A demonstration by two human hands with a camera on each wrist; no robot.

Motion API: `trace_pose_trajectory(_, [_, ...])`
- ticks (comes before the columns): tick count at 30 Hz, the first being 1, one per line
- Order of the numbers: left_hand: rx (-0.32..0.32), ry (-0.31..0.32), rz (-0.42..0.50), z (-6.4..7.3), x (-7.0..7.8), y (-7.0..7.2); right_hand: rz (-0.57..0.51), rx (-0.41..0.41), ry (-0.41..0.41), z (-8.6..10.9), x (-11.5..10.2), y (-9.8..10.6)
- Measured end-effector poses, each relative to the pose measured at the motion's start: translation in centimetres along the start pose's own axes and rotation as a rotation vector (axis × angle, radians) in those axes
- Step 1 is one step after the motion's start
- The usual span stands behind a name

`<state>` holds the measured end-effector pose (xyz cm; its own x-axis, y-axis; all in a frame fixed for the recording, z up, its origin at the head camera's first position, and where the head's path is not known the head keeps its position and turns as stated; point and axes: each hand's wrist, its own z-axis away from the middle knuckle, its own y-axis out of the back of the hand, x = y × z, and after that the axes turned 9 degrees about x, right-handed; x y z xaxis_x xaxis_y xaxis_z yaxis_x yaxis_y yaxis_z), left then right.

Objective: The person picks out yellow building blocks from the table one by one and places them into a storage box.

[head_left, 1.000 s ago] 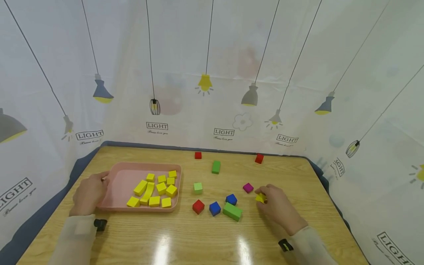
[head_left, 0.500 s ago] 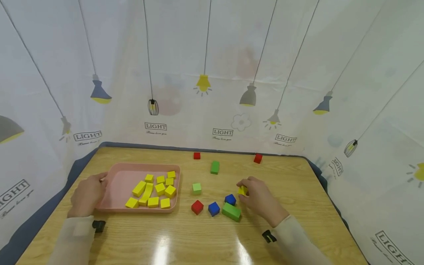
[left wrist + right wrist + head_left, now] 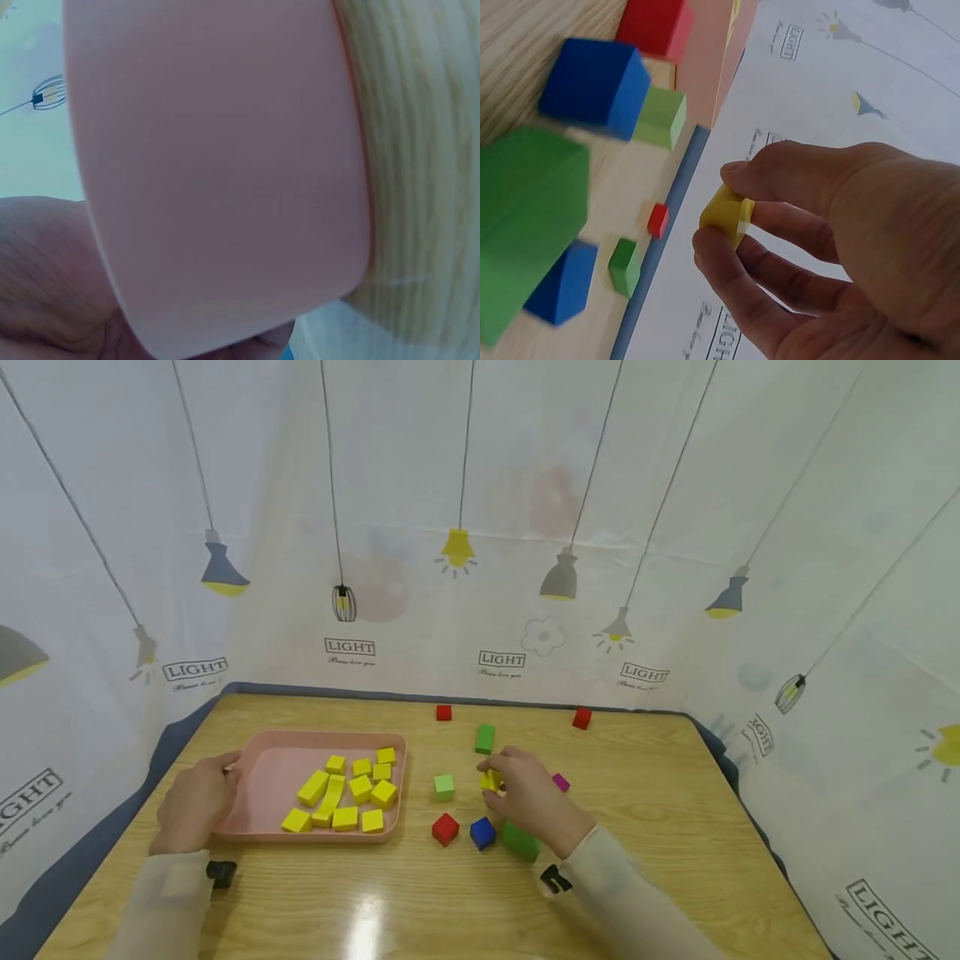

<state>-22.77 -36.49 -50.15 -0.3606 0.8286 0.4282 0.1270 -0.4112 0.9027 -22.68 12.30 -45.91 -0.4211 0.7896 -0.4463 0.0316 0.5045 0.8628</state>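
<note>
My right hand [image 3: 531,795] pinches a small yellow block [image 3: 726,210] between thumb and fingertips. In the right wrist view the block has a rounded face. It is held above the table, right of the light green cube [image 3: 444,787]. At the left, my left hand [image 3: 197,802] grips the left edge of a pink tray [image 3: 262,777]. The left wrist view is mostly filled by the tray's pink wall [image 3: 217,165], which hides most of the fingers. Several yellow blocks [image 3: 330,799] lie in the tray's right half.
On the wooden table [image 3: 337,893] are a red cube [image 3: 446,830], a blue block [image 3: 483,833], a green block [image 3: 521,841] and a magenta block [image 3: 561,782]. Farther back lie another green block [image 3: 485,739] and two red ones. A printed curtain [image 3: 420,668] borders the table.
My right hand has carried the yellow block leftward, from right of the magenta block past it, toward the tray. It now covers the second blue block in the head view. My left hand stays on the tray.
</note>
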Motion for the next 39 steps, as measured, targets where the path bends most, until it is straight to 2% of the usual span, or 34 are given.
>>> trace_pose_trajectory(6, [-0.004, 0.006, -0.002, 0.0, 0.1, 0.1, -0.029, -0.069, 0.036, -1.6, -2.1, -1.4])
trace_pose_trajectory(10, [-0.009, 0.000, -0.005, 0.1, 0.0, 0.0, -0.031, -0.086, 0.078, -2.4, -3.6, -2.1])
trace_pose_trajectory(20, [-0.010, -0.012, -0.003, 0.2, -0.2, -0.1, 0.007, -0.161, 0.075, -4.9, -8.1, -4.5])
trace_pose_trajectory(25, [-0.013, -0.005, -0.003, 0.1, -0.1, 0.0, 0.034, -0.183, 0.145, -6.0, -10.5, -5.8])
trace_pose_trajectory(31, [-0.014, -0.030, 0.005, 0.1, 0.0, 0.0, 0.072, -0.184, 0.227, -7.0, -12.7, -7.3])
trace_pose_trajectory(39, [-0.021, -0.017, 0.010, -0.1, -0.1, 0.1, 0.075, -0.229, 0.227, -7.7, -14.9, -9.0])
